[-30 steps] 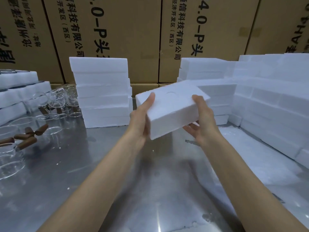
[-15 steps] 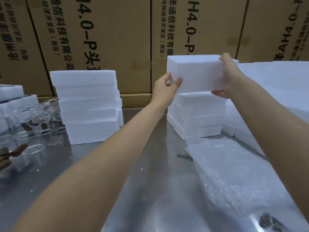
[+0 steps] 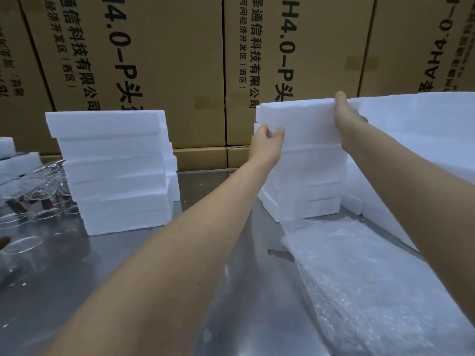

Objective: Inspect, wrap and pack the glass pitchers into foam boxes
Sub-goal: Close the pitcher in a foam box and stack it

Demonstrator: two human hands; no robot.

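A white foam box point(image 3: 303, 119) rests on top of a stack of foam boxes point(image 3: 305, 191) at the back middle of the steel table. My left hand point(image 3: 267, 142) pinches its near left corner. My right hand point(image 3: 345, 116) grips its right end, fingers over the top edge. Clear glass pitchers point(image 3: 38, 199) with brown handles stand at the far left, partly cut off by the frame edge.
Another stack of foam boxes point(image 3: 115, 170) stands left of centre. A long bank of foam point(image 3: 424, 150) runs along the right. Bubble wrap sheets point(image 3: 372, 278) lie on the steel table point(image 3: 128, 253) at the front right. Large cardboard cartons point(image 3: 164, 68) wall off the back.
Both hands carried the foam box from in front of me up and back to the right stack, then lowered it onto the top of that stack.
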